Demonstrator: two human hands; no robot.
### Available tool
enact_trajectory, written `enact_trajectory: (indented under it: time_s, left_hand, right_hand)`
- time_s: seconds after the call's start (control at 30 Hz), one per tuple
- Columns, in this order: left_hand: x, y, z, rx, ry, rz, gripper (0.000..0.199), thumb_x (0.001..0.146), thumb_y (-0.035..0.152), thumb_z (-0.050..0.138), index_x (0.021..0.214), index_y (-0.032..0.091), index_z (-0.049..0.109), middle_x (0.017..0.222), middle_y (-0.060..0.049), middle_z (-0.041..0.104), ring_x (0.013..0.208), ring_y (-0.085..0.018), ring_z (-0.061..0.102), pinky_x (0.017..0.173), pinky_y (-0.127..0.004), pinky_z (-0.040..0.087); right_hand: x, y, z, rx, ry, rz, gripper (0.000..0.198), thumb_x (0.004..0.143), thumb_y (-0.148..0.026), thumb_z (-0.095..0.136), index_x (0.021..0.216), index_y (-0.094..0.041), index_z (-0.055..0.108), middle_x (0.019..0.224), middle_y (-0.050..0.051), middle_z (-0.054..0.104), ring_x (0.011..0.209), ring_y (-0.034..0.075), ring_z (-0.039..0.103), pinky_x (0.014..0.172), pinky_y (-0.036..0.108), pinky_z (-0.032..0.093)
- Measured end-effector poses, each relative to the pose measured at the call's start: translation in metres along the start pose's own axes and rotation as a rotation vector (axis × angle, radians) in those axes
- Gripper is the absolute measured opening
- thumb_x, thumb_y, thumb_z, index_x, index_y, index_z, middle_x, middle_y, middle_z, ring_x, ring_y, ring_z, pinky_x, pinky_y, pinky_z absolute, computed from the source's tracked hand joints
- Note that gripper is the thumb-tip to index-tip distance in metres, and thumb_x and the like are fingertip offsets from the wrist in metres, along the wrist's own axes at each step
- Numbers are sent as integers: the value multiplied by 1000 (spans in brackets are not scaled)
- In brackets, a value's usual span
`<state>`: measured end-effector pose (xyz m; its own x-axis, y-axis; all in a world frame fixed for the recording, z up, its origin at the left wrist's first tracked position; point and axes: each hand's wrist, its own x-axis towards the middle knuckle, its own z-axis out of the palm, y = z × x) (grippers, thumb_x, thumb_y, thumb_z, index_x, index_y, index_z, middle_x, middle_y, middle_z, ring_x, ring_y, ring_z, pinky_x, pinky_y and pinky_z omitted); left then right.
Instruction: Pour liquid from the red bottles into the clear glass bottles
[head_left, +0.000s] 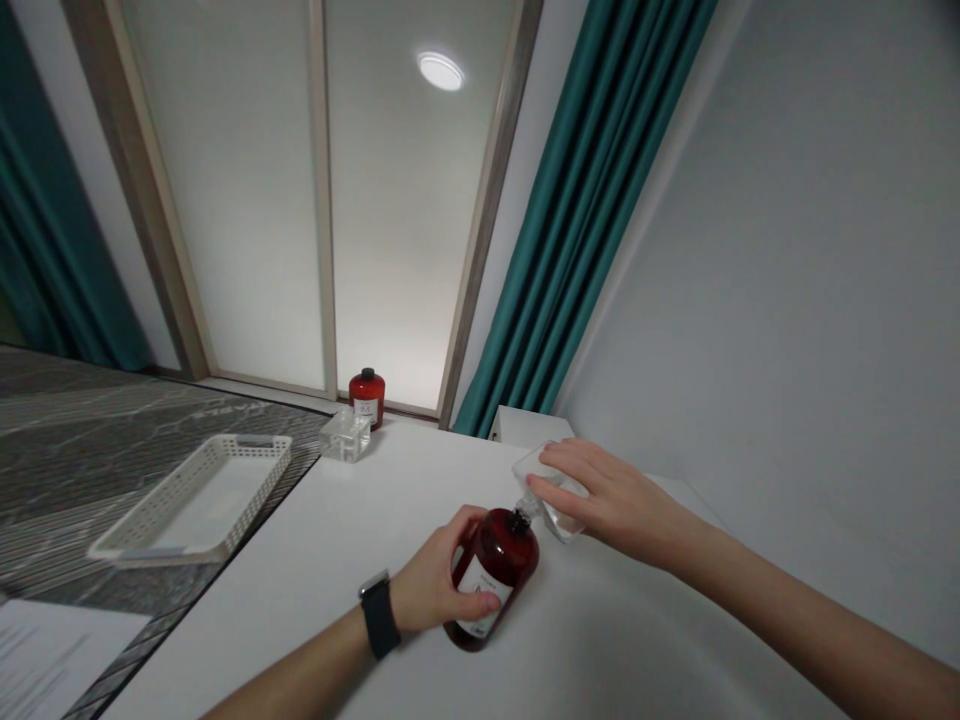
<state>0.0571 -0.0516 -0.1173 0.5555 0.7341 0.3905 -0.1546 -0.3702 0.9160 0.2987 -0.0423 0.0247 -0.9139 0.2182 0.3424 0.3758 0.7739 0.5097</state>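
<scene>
My left hand (442,577), with a dark watch on its wrist, is wrapped round a reddish-brown bottle (504,560) bearing a white label. The bottle leans to the right, its dark neck uncapped as far as I can see. In my right hand (600,497) is a clear square bottle (559,522), tipped so that its neck meets the mouth of the brown one. Whether liquid is flowing between them I cannot tell. My right fingers lie over the clear bottle's upper side and cover part of it.
At the far left of the white table (420,470) stand another reddish-brown bottle (367,396) with a black cap and a clear square bottle (346,437). A white perforated basket (202,500) and a printed sheet (60,655) lie to the left. A white cabinet (531,425) stands behind the table.
</scene>
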Motion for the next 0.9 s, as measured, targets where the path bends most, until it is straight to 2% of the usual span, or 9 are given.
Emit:
enact_trajectory:
  time_s: [0.2,0.33,0.6,0.9]
  left_hand:
    - [0,0,0,-11,-3,-8,70,69,49,77,122,15,48,117,-11,64,102,-27,61,91,-38,46]
    - [0,-1,0,-9,-1,-3,69,69,46,78,122,15,47,116,-11,64,102,-27,61,91,-37,46]
    - [0,1,0,3,11,-12,72,68,53,78,122,15,48,116,-11,64,102,-27,61,91,-39,46]
    - [0,1,1,1,14,-5,70,69,50,77,122,15,48,116,-10,64,102,-27,61,91,-38,46]
  right_hand:
    - [1,1,1,52,2,-8,31,99,-12,43,128,-13,55,114,15,68,112,25,60,98,47,50]
    - [2,1,0,61,0,0,34,99,-13,41,131,-11,52,114,15,68,112,25,60,98,46,50]
    - [2,2,0,38,2,-23,31,100,-13,41,127,-11,55,115,15,68,115,24,58,102,46,48]
    - [3,3,-2,-35,0,-46,30,100,-11,39,125,-13,56,116,13,68,116,25,58,102,46,48]
